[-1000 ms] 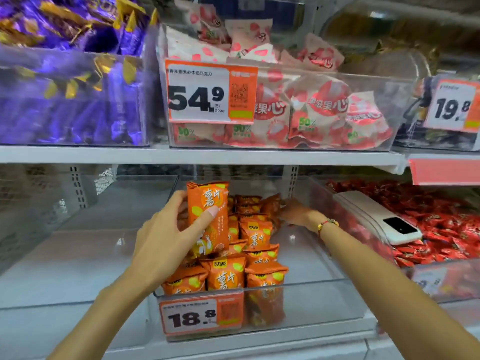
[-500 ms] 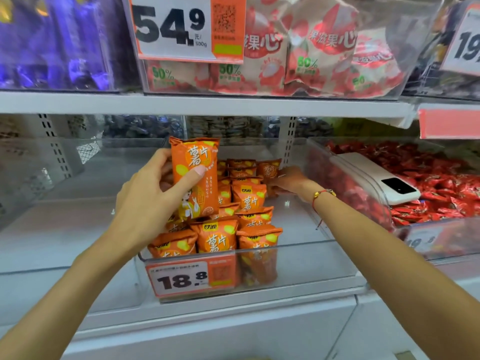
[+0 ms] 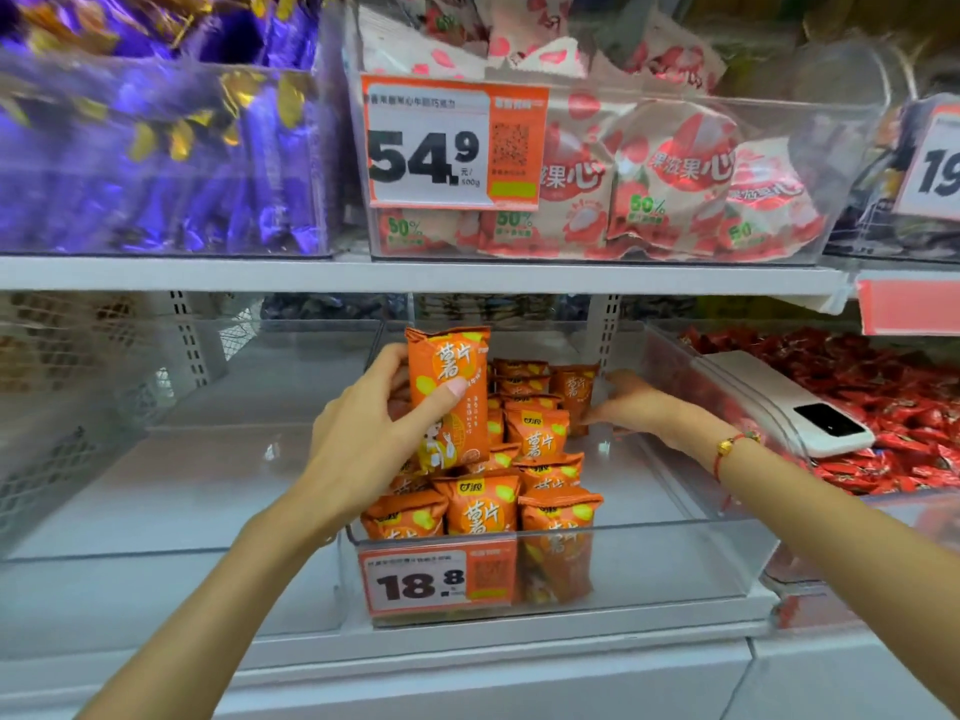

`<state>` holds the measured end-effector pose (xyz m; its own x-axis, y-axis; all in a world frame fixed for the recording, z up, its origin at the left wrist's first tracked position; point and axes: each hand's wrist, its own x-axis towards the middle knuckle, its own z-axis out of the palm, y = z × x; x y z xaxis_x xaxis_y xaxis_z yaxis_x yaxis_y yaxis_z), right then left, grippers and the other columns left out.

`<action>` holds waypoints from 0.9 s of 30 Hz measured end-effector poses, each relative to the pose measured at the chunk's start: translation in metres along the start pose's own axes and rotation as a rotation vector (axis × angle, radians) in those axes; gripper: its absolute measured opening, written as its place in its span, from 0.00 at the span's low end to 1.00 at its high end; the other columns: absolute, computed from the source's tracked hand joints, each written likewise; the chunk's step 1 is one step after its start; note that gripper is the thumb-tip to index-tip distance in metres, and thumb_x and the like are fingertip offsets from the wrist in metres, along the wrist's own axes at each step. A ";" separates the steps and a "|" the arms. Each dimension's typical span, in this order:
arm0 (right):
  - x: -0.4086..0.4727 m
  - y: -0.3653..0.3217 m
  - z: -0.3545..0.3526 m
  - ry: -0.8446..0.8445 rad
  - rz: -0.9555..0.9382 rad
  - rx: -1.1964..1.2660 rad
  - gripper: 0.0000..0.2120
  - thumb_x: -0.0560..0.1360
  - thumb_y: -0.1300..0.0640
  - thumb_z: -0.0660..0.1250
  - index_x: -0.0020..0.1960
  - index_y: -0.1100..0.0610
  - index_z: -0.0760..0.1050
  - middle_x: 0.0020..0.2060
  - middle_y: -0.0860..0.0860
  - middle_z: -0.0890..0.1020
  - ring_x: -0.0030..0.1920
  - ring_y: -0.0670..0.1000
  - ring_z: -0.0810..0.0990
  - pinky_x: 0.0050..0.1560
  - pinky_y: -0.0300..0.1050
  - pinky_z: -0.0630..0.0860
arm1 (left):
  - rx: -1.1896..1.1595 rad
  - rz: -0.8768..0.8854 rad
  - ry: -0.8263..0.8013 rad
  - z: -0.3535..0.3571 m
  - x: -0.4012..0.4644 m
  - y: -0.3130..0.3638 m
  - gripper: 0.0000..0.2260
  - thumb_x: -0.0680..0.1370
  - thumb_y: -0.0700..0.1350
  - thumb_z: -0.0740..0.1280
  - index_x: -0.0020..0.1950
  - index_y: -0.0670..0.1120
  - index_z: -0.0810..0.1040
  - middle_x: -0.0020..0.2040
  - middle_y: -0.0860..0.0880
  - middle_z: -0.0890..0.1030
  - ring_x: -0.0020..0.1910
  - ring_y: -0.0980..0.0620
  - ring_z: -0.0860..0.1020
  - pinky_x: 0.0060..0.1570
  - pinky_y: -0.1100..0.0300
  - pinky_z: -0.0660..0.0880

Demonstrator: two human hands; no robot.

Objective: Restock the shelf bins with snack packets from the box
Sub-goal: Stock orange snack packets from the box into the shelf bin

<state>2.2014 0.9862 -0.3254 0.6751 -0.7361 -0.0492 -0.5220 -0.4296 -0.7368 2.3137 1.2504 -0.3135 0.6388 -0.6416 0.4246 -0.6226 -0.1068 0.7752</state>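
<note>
While the left hand [image 3: 363,439] pinches an upright orange packet [image 3: 449,397] just above the bin [image 3: 675,558] stack, the right hand [image 3: 631,405], fingers straight, touches rear packets [image 3: 574,392]; left's nearer, pkt's long axis vertical.

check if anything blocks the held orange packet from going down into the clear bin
Nothing solid covers the bin; its top is open. The left hand holds the packet above the stacked packets, which fill the left side. The right hand reaches in at the back.

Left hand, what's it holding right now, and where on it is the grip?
The left hand holds one upright orange snack packet by its middle, thumb across the front, fingers behind, above the packets stacked in the clear bin.
</note>
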 end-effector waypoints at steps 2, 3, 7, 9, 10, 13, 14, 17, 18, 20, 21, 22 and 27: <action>-0.038 -0.018 0.002 0.078 -0.248 0.039 0.27 0.70 0.63 0.74 0.66 0.58 0.68 0.59 0.54 0.76 0.49 0.46 0.77 0.48 0.37 0.75 | 0.003 0.003 -0.060 -0.003 0.001 0.001 0.28 0.63 0.76 0.60 0.59 0.65 0.71 0.55 0.66 0.79 0.57 0.63 0.77 0.61 0.48 0.73; -0.058 -0.027 0.001 0.038 -0.372 0.044 0.30 0.69 0.63 0.75 0.67 0.56 0.67 0.60 0.52 0.74 0.49 0.42 0.76 0.48 0.33 0.75 | -0.028 0.007 -0.098 -0.005 0.001 0.002 0.29 0.64 0.76 0.62 0.60 0.65 0.71 0.56 0.65 0.80 0.58 0.62 0.77 0.62 0.47 0.73; -0.103 -0.044 -0.003 -0.283 -0.494 -0.173 0.44 0.68 0.49 0.76 0.76 0.48 0.55 0.69 0.42 0.62 0.68 0.40 0.63 0.68 0.37 0.63 | -0.082 0.082 -0.154 -0.007 -0.006 0.013 0.28 0.65 0.72 0.67 0.62 0.63 0.73 0.56 0.62 0.80 0.57 0.60 0.78 0.59 0.49 0.75; -0.096 -0.043 -0.001 -0.243 -0.434 -0.208 0.34 0.74 0.53 0.72 0.75 0.52 0.59 0.68 0.47 0.66 0.66 0.42 0.66 0.64 0.35 0.65 | -0.037 0.104 -0.113 -0.005 -0.009 0.020 0.28 0.64 0.73 0.66 0.61 0.63 0.74 0.56 0.63 0.79 0.57 0.61 0.77 0.59 0.50 0.75; -0.086 -0.039 0.000 -0.132 -0.406 -0.184 0.27 0.76 0.58 0.69 0.73 0.56 0.64 0.66 0.50 0.71 0.63 0.45 0.70 0.60 0.35 0.67 | -0.010 0.102 -0.087 -0.003 -0.011 0.023 0.28 0.64 0.74 0.65 0.60 0.63 0.74 0.55 0.64 0.79 0.56 0.63 0.77 0.58 0.52 0.75; -0.047 -0.010 -0.007 0.142 -0.232 -0.014 0.14 0.76 0.65 0.63 0.61 0.60 0.76 0.57 0.57 0.80 0.58 0.55 0.78 0.57 0.49 0.75 | 0.051 0.093 -0.021 -0.005 -0.013 0.023 0.28 0.64 0.74 0.63 0.59 0.63 0.74 0.51 0.65 0.81 0.52 0.65 0.78 0.55 0.53 0.76; -0.036 0.001 -0.012 0.159 -0.165 0.013 0.14 0.75 0.65 0.62 0.60 0.60 0.76 0.55 0.58 0.81 0.58 0.57 0.78 0.56 0.51 0.76 | 0.058 0.091 -0.007 -0.006 -0.013 0.020 0.28 0.64 0.74 0.63 0.59 0.62 0.74 0.51 0.65 0.81 0.51 0.65 0.78 0.55 0.53 0.77; -0.008 0.021 -0.023 0.154 -0.095 0.013 0.16 0.74 0.67 0.63 0.61 0.61 0.76 0.56 0.59 0.80 0.56 0.57 0.78 0.51 0.48 0.77 | -0.009 0.084 -0.001 -0.008 -0.013 0.008 0.29 0.64 0.73 0.66 0.59 0.61 0.75 0.51 0.64 0.82 0.52 0.63 0.79 0.55 0.51 0.77; -0.001 0.023 -0.024 0.159 -0.100 0.002 0.16 0.74 0.67 0.64 0.62 0.61 0.76 0.58 0.59 0.79 0.56 0.56 0.78 0.49 0.45 0.76 | -0.052 0.080 0.007 -0.007 -0.013 0.005 0.28 0.64 0.73 0.66 0.59 0.60 0.75 0.51 0.62 0.82 0.52 0.61 0.80 0.55 0.50 0.77; 0.013 0.020 -0.022 0.158 -0.147 -0.052 0.16 0.76 0.65 0.65 0.63 0.62 0.75 0.63 0.58 0.76 0.56 0.55 0.76 0.46 0.38 0.73 | -0.118 0.071 0.036 -0.003 -0.015 0.000 0.27 0.63 0.71 0.67 0.57 0.60 0.76 0.50 0.62 0.83 0.51 0.60 0.81 0.54 0.49 0.78; 0.018 0.017 -0.019 0.143 -0.177 -0.086 0.16 0.76 0.64 0.65 0.64 0.63 0.73 0.64 0.57 0.75 0.57 0.55 0.75 0.46 0.37 0.72 | -0.141 0.068 0.054 -0.001 -0.016 -0.002 0.27 0.63 0.71 0.68 0.57 0.60 0.77 0.50 0.62 0.83 0.50 0.61 0.81 0.54 0.49 0.78; 0.023 0.014 -0.015 0.122 -0.196 -0.110 0.17 0.77 0.64 0.65 0.65 0.63 0.72 0.65 0.57 0.74 0.60 0.55 0.75 0.49 0.37 0.72 | -0.153 0.066 0.070 0.001 -0.016 -0.003 0.26 0.63 0.71 0.68 0.56 0.60 0.77 0.49 0.63 0.83 0.49 0.61 0.81 0.53 0.50 0.78; 0.053 0.017 0.003 0.026 -0.173 -0.262 0.24 0.75 0.63 0.65 0.70 0.55 0.68 0.67 0.56 0.73 0.64 0.56 0.74 0.62 0.43 0.73 | -0.134 0.071 0.097 0.005 -0.014 -0.005 0.25 0.62 0.72 0.65 0.54 0.62 0.76 0.48 0.66 0.81 0.47 0.63 0.80 0.51 0.54 0.78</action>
<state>2.2295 0.9418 -0.3427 0.7535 -0.6524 0.0815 -0.5196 -0.6668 -0.5341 2.3053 1.2564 -0.3257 0.6401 -0.5671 0.5183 -0.6060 0.0421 0.7944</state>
